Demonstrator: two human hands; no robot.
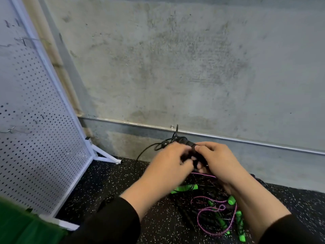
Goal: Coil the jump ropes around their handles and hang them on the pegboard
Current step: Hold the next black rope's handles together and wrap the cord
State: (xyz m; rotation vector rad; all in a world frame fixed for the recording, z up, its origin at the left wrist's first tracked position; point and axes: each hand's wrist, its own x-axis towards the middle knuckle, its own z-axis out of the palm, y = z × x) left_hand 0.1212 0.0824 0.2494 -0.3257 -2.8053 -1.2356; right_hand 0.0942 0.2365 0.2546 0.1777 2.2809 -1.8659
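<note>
We have both hands up in front of us, close together above the floor [123, 182], and between them sits the black jump rope [189, 144]. Our left hand [173, 160] has its fingers curled in on the black handles, and our right hand [213, 158] does the same from the other side, thumb and fingers pinching the bundle, so each grip is tight on that rope. Loops of black cord stick up just past the knuckles, and one strand trails down to the left toward the floor. Below our wrists, on the speckled black floor, lies a tangled pile of more ropes [213, 211]: bright green handles, dark cords and a pink cord looping through them. Off to the left stands the white pegboard [35, 120], tilted in our view, its foot resting on the floor; a few small hooks show on it, too blurred to make out. Behind everything runs a bare concrete wall [193, 59] with a metal pipe [246, 140] along its base.
</note>
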